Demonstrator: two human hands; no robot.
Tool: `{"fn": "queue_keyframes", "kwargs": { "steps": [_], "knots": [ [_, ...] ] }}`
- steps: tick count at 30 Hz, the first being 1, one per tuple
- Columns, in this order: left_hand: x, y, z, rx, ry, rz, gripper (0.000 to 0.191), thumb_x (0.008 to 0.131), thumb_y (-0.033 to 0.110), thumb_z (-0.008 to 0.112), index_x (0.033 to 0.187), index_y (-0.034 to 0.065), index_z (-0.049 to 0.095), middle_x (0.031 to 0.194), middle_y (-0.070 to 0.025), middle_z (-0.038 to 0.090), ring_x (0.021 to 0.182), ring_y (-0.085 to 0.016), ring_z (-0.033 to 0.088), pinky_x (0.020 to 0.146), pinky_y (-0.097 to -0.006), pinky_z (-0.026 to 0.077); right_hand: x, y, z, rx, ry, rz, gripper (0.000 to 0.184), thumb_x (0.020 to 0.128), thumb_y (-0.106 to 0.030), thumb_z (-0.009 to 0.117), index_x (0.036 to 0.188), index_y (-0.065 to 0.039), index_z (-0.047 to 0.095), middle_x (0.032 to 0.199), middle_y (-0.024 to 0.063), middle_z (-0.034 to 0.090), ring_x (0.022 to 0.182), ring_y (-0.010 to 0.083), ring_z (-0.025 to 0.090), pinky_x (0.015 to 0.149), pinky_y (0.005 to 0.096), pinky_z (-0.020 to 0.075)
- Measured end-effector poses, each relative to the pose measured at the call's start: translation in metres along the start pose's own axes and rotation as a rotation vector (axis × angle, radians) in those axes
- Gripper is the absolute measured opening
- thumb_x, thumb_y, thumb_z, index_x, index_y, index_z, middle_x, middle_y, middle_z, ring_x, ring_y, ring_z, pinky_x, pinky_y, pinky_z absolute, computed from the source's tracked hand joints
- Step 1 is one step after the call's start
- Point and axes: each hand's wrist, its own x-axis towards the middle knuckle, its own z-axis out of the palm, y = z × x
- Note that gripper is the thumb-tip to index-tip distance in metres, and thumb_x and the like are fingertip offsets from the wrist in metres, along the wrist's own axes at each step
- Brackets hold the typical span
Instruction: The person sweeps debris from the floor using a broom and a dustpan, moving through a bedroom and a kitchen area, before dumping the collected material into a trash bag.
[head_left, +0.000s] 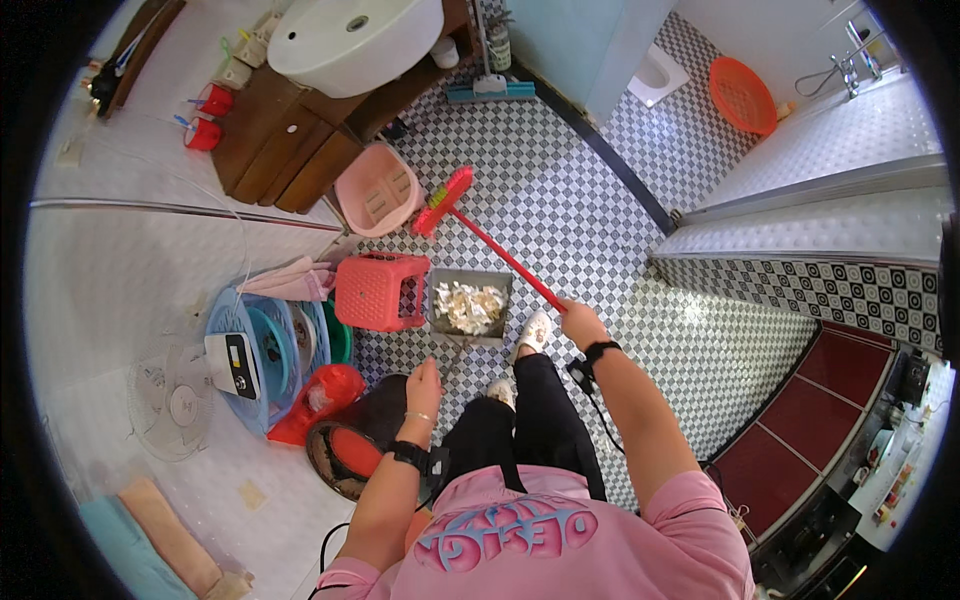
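Note:
My right hand is closed around the end of a red broom handle. The broom head with red and yellow-green bristles is at the handle's far end, by a pink basin. A grey dustpan lies on the tiles before my feet, holding a heap of white and yellowish scraps. From its near edge a thin dark handle runs to my left hand. The fingers there are curled around it, partly hidden from view.
Left of the dustpan stands a red plastic stool, with the pink basin beyond. A blue rack, a red bag and a dark bin line the left wall. A squeegee mop stands ahead, near a dark threshold.

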Motion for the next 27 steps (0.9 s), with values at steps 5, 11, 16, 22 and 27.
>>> {"fn": "queue_keyframes", "kwargs": {
  "steps": [5, 11, 16, 22, 27],
  "knots": [
    [0.008, 0.042, 0.018, -0.039, 0.029, -0.017, 0.046, 0.096, 0.034, 0.044, 0.058, 0.0115, 0.031, 0.053, 0.0022, 0.027, 0.048, -0.012, 0.027, 0.050, -0.0317, 0.030, -0.123, 0.091, -0.028, 0.012, -0.002, 0.138, 0.033, 0.088, -0.023, 0.047, 0.119, -0.019, 0.058, 0.089, 0.0199, 0.065, 0.085, 0.0397, 0.062, 0.075, 0.0485, 0.0499],
    [0.023, 0.051, 0.016, 0.076, 0.010, 0.020, 0.037, 0.093, 0.033, 0.051, 0.064, 0.0090, 0.046, 0.056, 0.0034, 0.040, 0.048, -0.009, 0.038, 0.047, -0.0266, 0.035, -0.148, 0.095, -0.087, 0.003, 0.159, 0.195, 0.030, 0.088, -0.020, 0.051, 0.117, -0.018, 0.061, 0.087, 0.0202, 0.065, 0.080, 0.0395, 0.062, 0.068, 0.0458, 0.0510],
    [0.044, 0.051, 0.013, -0.039, 0.000, 0.038, 0.038, 0.093, 0.031, 0.051, 0.064, 0.0071, 0.049, 0.054, 0.0028, 0.039, 0.048, -0.009, 0.039, 0.048, -0.0261, 0.036, 0.009, 0.034, -0.071, 0.140, 0.240, -0.035, 0.027, 0.089, -0.017, 0.052, 0.114, -0.011, 0.061, 0.092, 0.0206, 0.065, 0.085, 0.0398, 0.061, 0.072, 0.0449, 0.0504],
    [0.069, 0.050, 0.010, 0.003, -0.064, 0.020, 0.040, 0.095, 0.030, 0.048, 0.062, 0.0081, 0.045, 0.054, 0.0023, 0.041, 0.050, -0.008, 0.039, 0.048, -0.0269, 0.035, 0.156, -0.112, -0.040, 0.222, 0.142, -0.086, 0.040, 0.086, -0.015, 0.044, 0.124, -0.019, 0.054, 0.095, 0.0222, 0.064, 0.091, 0.0399, 0.061, 0.079, 0.0478, 0.0481],
    [0.097, 0.068, 0.007, 0.186, -0.162, 0.020, 0.038, 0.096, 0.028, 0.046, 0.064, 0.0072, 0.040, 0.057, 0.0009, 0.034, 0.052, -0.012, 0.036, 0.054, -0.0297, 0.036, 0.191, -0.116, -0.001, 0.164, 0.082, -0.036, 0.039, 0.088, -0.017, 0.043, 0.124, -0.022, 0.054, 0.100, 0.0198, 0.064, 0.095, 0.0373, 0.061, 0.081, 0.0461, 0.0484]
  ]
}}
